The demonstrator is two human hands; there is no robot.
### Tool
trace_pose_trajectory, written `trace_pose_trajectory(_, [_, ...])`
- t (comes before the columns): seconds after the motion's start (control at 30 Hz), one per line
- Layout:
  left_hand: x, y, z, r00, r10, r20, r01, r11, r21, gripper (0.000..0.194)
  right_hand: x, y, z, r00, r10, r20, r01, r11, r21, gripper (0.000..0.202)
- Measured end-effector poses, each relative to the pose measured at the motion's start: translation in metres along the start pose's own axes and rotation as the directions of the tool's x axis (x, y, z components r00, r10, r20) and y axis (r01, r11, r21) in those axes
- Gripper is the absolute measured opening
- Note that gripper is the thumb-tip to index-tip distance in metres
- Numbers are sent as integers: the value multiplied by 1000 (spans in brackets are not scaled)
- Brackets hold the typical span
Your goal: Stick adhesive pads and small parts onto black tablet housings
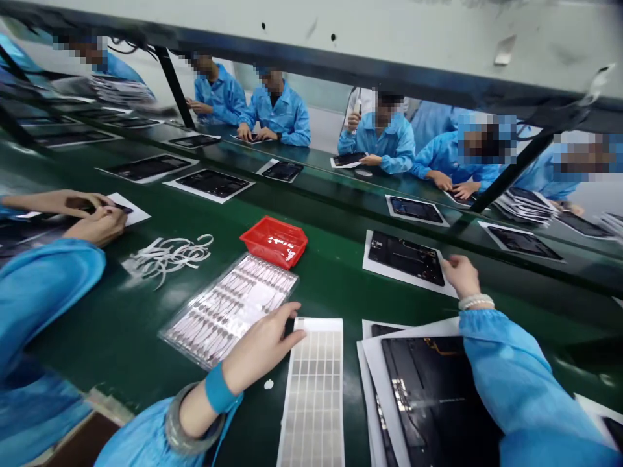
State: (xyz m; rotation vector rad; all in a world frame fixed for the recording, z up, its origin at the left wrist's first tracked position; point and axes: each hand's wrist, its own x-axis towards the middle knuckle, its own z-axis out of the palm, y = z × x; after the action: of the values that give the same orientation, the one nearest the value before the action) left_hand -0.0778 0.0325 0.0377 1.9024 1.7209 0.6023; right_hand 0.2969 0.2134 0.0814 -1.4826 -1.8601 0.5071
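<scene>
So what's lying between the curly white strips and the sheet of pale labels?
A clear tray of small wired parts, plus the left hand, in the head view.

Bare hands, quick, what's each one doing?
Left hand: open, at the white sheet of grey rectangular labels.
Right hand: at the white paper under a flat black panel; grip unclear.
</scene>
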Motion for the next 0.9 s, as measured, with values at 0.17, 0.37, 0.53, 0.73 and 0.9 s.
trace_pose_trajectory(0.17, [5,-4,5,1000,22,-16,-24,990,-140,23,-58,-100,77,945,-141,294,134,990,42,11])
trace_pose_trajectory(0.37, [-1,-2,7,992,117,-50,-124,982,-142,26,-118,-162,126,774,-369,515,440,898,-19,19])
trace_pose_trajectory(0.53, [-4,2,5,978,196,-74,-203,974,-99,28,-116,-164,133,776,-340,531,467,876,-121,12])
trace_pose_trajectory(0.73, [-2,-4,0,962,269,-41,-268,963,25,33,-122,-169,101,841,-384,381,438,897,-62,18])
trace_pose_trajectory(0.9, [-5,19,13,832,525,-181,-391,786,479,33,-140,-116,27,973,77,216,-122,972,201,16])
